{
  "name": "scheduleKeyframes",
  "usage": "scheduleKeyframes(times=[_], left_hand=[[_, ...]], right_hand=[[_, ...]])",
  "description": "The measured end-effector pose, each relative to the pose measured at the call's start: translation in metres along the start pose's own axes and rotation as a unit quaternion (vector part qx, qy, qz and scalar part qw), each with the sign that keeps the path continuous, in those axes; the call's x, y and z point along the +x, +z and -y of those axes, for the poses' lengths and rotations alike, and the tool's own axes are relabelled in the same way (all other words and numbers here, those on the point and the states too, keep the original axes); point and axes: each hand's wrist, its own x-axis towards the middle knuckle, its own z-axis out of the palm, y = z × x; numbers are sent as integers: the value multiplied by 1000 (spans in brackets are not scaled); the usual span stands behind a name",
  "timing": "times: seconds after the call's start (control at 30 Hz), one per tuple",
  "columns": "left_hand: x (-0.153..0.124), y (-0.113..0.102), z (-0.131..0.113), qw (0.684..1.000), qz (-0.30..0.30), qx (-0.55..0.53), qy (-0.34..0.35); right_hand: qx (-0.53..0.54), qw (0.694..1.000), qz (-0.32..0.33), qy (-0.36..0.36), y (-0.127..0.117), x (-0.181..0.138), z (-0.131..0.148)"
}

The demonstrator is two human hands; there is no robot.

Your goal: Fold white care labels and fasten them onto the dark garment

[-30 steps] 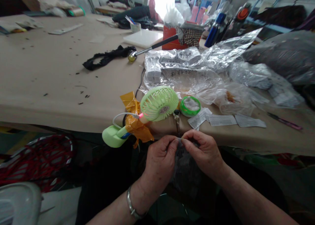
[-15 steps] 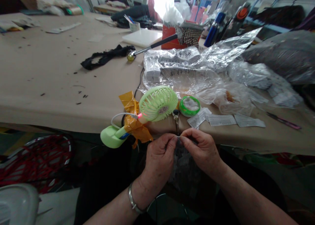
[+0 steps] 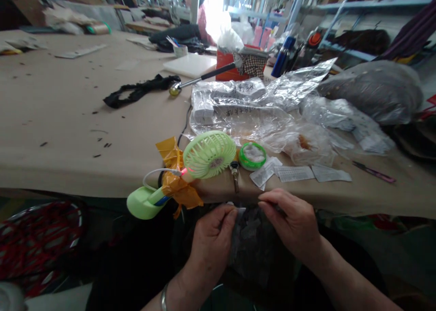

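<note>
My left hand (image 3: 214, 231), below the table edge, pinches a small white slip (image 3: 240, 209) between thumb and forefinger. To its right, my right hand (image 3: 293, 222) is raised near the edge. Its thumb and forefinger tips are slightly apart, with nothing visible between them. Just beyond both hands, a brownish metal rod (image 3: 235, 181) with a dark collar points over the edge. A green round tub (image 3: 252, 156) with white fluffy stuffing sits behind it. Printed paper strips (image 3: 294, 173) lie right of the tub. Under my hands is a dim heap of pale scraps (image 3: 250, 243).
A light green fan (image 3: 209, 154) is taped at the table edge with orange tape (image 3: 182, 193). Clear plastic bags (image 3: 238, 116) cover the area behind. Pink-handled tweezers (image 3: 374, 172) lie at right. A black cloth strip (image 3: 139, 91) and a long-handled tool (image 3: 204, 76) lie farther back.
My hands, earlier pinched together at the rod's tip on a small white piece, have separated. The left moved down and left with the slip; the right moved away to the right. The view has shifted.
</note>
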Motion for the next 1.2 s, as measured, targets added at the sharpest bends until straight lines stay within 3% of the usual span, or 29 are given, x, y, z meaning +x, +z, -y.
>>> scheduleKeyframes(times=[0.07, 0.2, 0.37, 0.5, 0.57, 0.63, 0.7, 0.77, 0.9, 1.07, 1.2], left_hand=[[0, 2, 7, 999, 7, -15, -30], [-1, 7, 18, 998, 8, -4, -59], [-5, 15, 19, 997, 46, -6, -55], [-2, 29, 3, 985, 93, -104, -103], [0, 37, -8, 953, 128, -214, -171], [3, 44, -19, 895, 171, -343, -228], [7, 51, -28, 843, 192, -435, -252], [10, 57, -33, 825, 182, -469, -257], [14, 67, -37, 842, 161, -440, -268], [12, 70, -35, 889, 153, -321, -290], [12, 72, -34, 904, 139, -285, -288]], right_hand=[[-106, 993, -31, -51, -7, 4, -11], [-241, 967, -4, -83, -9, 6, -26], [-216, 969, -47, -115, -5, -3, -39], [-153, 977, -68, -133, -9, -5, -44], [-125, 979, -74, -143, -12, -8, -42], [-98, 980, -62, -162, -15, -15, -38], [-75, 979, -38, -183, -18, -24, -32], [-64, 978, -17, -199, -21, -32, -27], [-86, 979, -12, -182, -32, -33, -31], [-258, 965, -23, -40, -42, -19, -49], [-298, 954, -16, -41, -41, -21, -57]])
